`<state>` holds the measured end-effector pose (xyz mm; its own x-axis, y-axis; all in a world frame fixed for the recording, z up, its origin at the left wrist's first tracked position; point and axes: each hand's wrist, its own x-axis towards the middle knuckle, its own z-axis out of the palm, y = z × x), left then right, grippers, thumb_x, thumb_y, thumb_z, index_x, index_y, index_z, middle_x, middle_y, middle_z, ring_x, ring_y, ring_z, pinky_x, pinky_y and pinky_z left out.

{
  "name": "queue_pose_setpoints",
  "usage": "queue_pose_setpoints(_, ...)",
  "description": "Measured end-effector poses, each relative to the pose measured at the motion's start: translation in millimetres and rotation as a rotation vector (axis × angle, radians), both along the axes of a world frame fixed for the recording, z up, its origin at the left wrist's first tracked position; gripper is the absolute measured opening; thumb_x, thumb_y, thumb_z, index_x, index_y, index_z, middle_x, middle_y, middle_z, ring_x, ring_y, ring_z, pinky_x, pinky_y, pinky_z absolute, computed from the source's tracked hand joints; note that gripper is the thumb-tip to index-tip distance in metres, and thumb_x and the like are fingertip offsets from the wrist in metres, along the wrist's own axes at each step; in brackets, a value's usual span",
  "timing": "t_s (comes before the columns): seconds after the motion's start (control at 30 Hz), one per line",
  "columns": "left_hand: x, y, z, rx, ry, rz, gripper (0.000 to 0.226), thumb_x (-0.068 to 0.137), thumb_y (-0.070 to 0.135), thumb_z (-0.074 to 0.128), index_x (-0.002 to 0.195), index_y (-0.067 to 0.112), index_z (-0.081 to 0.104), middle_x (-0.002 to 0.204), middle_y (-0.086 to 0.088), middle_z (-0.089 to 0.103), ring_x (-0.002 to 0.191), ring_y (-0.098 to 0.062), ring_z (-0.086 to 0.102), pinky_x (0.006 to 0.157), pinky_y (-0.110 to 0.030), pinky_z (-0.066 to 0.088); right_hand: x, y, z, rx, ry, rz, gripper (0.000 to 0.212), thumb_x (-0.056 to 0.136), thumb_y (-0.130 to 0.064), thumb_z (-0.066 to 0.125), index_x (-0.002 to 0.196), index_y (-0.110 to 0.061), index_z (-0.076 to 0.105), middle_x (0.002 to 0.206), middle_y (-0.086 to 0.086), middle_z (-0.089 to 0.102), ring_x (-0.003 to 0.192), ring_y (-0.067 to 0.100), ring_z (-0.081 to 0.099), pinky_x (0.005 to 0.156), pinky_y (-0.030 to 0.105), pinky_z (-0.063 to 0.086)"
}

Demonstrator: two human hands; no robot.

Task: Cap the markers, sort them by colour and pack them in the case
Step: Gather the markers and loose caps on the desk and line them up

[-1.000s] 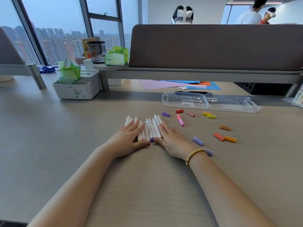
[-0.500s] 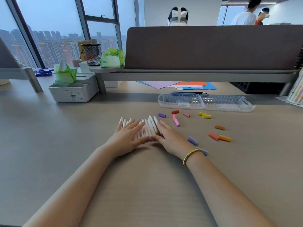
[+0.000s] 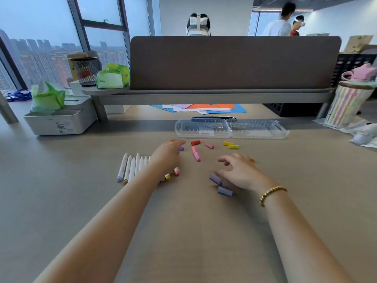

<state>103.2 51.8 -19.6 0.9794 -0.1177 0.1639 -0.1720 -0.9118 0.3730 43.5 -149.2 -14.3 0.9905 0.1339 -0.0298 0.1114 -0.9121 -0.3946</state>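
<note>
Both hands have come off the marker row since half a second ago — they were pressed flat on either side squaring it up, now each is reaching for caps. Left hand (image 3: 168,154) has crossed over the row, fingers curled loosely down toward the small purple cap (image 3: 180,148); fingertips are at it but I can't tell if it's actually pinched. Right hand (image 3: 238,172) is spread wide and a bit motion-blurred, thumb down beside the two lilac caps (image 3: 215,179) near its heel, holding nothing that I can see. Outward from there: the markers (image 3: 130,168) lie side by side on the table (image 3: 61,201), tips away from the camera and uncapped, right part of the row hidden under the left forearm. Remaining caps scattered between row and case — red cap (image 3: 195,142), pink caps (image 3: 196,154), dusty-rose cap (image 3: 209,145), yellow caps (image 3: 231,145), something orange mostly hidden behind the right hand. Clear case (image 3: 230,130) sits open and empty-looking at the back, well apart from the markers. Step in hand looks like the start of capping; nothing sorted or packed. Next move needs a firm pinch on one cap, then matching it to the coloured butt end of the right marker — shades of purple are close, so check before pressing on.
</note>
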Motion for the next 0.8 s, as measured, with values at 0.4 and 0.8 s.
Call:
queue_pose_setpoints(0.4, 20, -25, 5, 0.566, 0.086, 0.032, 0.031, 0.091, -0.004, 0.044, 0.118, 0.006, 0.056, 0.122, -0.011, 0.055, 0.111, -0.028, 0.056, 0.084, -0.032, 0.047, -11, 20, -15, -0.228, 0.012, 0.069, 0.038, 0.097, -0.041, 0.042, 0.123, -0.013, 0.044, 0.126, 0.011, 0.040, 0.118, 0.029, 0.042, 0.093, 0.036, 0.039)
queue_pose_setpoints(0.8, 19, -38, 9, 0.467, -0.091, 0.033, 0.031, 0.092, 0.005, 0.051, 0.123, 0.005, 0.049, 0.113, -0.012, 0.060, 0.104, -0.026, 0.056, 0.083, -0.033, 0.050, -1, 34, -24, -0.419, -0.282, -0.022, 0.026, 0.099, -0.009, 0.036, 0.124, -0.004, 0.040, 0.123, 0.015, 0.052, 0.107, 0.033, 0.059, 0.072, 0.034, 0.045)
